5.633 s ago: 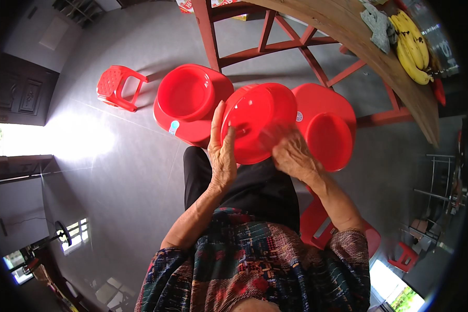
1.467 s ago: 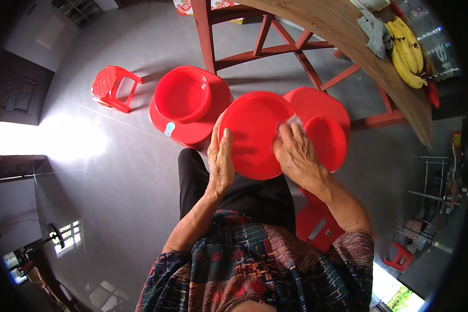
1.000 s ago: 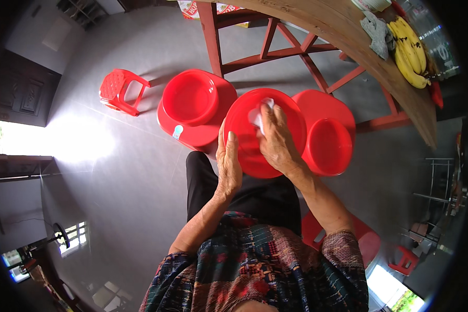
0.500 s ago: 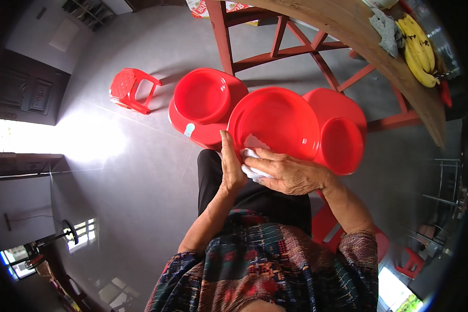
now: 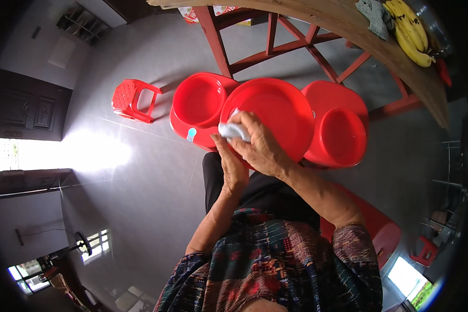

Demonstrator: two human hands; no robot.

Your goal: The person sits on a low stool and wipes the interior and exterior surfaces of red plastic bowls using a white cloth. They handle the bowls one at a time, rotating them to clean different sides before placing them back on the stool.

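Note:
A large round red plastic basin (image 5: 283, 117) is in front of me, above my lap. My left hand (image 5: 233, 169) grips the near left side of its rim, thumb up along the edge and the other fingers hidden beneath. My right hand (image 5: 260, 148) is closed around a bunched white cloth (image 5: 235, 131). It presses the cloth against the basin's left rim, just beyond my left thumb. The cloth is slightly blurred.
Smaller red basins (image 5: 199, 100) (image 5: 342, 136) rest on red stools (image 5: 327, 96) to both sides. A small red stool (image 5: 132, 100) stands on the grey floor farther left. A wooden table (image 5: 317, 15) bearing bananas (image 5: 410, 31) and a grey cloth (image 5: 374, 18) curves across the far right.
My right hand has slid the cloth away from me and leftward along the rim. The basin sits slightly farther left, and the whole view has shifted a little.

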